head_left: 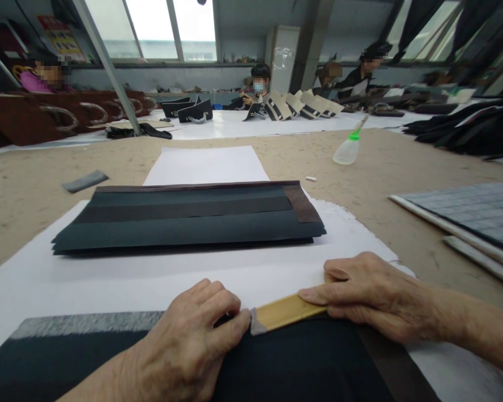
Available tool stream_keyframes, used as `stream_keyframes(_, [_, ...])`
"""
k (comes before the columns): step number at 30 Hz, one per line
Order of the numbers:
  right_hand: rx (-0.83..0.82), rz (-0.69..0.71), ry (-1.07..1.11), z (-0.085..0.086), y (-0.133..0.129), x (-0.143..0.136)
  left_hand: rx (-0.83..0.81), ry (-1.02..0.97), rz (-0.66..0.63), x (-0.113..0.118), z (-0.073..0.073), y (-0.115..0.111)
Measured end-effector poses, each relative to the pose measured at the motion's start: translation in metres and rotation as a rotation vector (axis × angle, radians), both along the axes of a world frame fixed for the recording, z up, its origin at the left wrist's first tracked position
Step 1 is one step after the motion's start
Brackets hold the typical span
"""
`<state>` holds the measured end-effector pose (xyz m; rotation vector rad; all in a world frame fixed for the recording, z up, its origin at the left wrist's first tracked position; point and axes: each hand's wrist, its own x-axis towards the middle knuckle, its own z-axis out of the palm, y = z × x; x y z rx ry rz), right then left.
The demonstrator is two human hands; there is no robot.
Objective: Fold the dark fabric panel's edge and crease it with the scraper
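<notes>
A dark blue-black sheet [293,363] with a grey speckled strip along its far left edge lies on white paper in front of me. My left hand [193,335] is closed, with thumb and curled fingers pinching the sheet's far edge. My right hand [369,296] grips a flat yellowish scraper [291,314], its thumb along the top. The scraper's grey-wrapped tip rests at the sheet's far edge, close to my left thumb. Beyond my hands sits a stack of dark panels [184,218] with a black band and brown trim.
White paper [218,279] covers part of the tan tabletop [373,201]. A squeeze bottle [347,149] with a green collar stands beyond it. Grey-patterned boards [469,215] lie at the right, a grey strip [86,181] at the left. Several people sit farther back among bag pieces.
</notes>
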<state>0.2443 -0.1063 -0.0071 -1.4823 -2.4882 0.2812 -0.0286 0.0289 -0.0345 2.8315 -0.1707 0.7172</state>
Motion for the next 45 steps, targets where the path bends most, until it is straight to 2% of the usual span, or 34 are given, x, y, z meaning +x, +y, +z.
stream_keyframes(10, [0.015, 0.016, -0.062, 0.001, 0.008, -0.007, -0.185, 0.045, 0.028, -0.042, 0.0, 0.025])
stream_keyframes(23, [0.068, 0.058, -0.116, 0.005, 0.027, -0.031, -0.103, 0.003, 0.058, -0.036, -0.003, 0.02])
stream_keyframes(26, [0.055, 0.065, -0.117, 0.005, 0.03, -0.033, -0.065, 0.028, 0.044, -0.043, 0.0, 0.025])
stream_keyframes(33, [0.022, 0.064, -0.132, 0.01, 0.035, -0.038, -0.091, 0.076, 0.085, -0.076, 0.008, 0.041])
stream_keyframes(37, [0.06, 0.089, -0.16, 0.011, 0.042, -0.047, -0.078, 0.014, 0.101, -0.076, 0.007, 0.04])
stream_keyframes(45, [0.115, 0.12, -0.135, 0.009, 0.056, -0.062, -0.051, 0.014, 0.106, -0.071, 0.002, 0.037])
